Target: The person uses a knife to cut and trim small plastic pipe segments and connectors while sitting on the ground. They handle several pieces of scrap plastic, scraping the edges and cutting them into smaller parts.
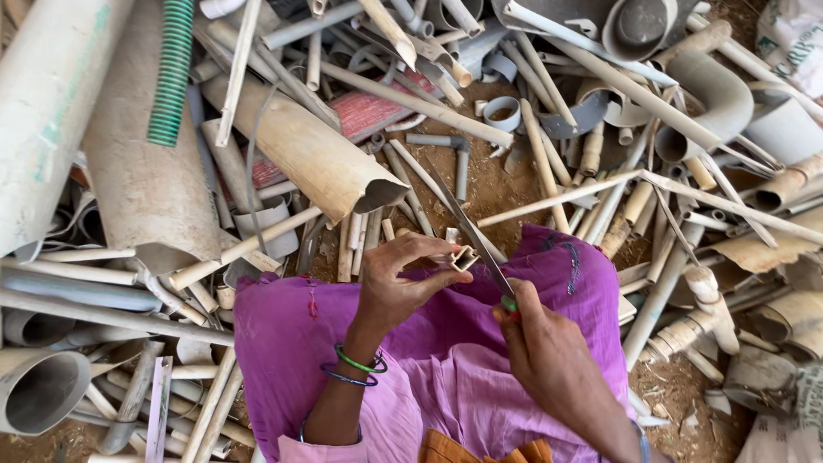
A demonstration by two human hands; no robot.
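Purple cloth point(446, 360) draped over the lap, nearest. On it, small pale plastic offcut point(464, 256), angular, pinched in left hand point(399, 283) fingertips. Thin metal blade point(471, 231), green-handled, clenched in right hand point(540, 343), touching the offcut's right edge. Beyond, dusty beige pipes point(300, 154), hollow, scattered over brown dirt.

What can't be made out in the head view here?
- Small pale piece: its shape is mostly covered by the left hand fingertips.
- Blade tool: its handle is hidden inside the right hand.
- Large grey pipe: its length is cut off by the top and left edges.
- Ground under the purple cloth: hidden.
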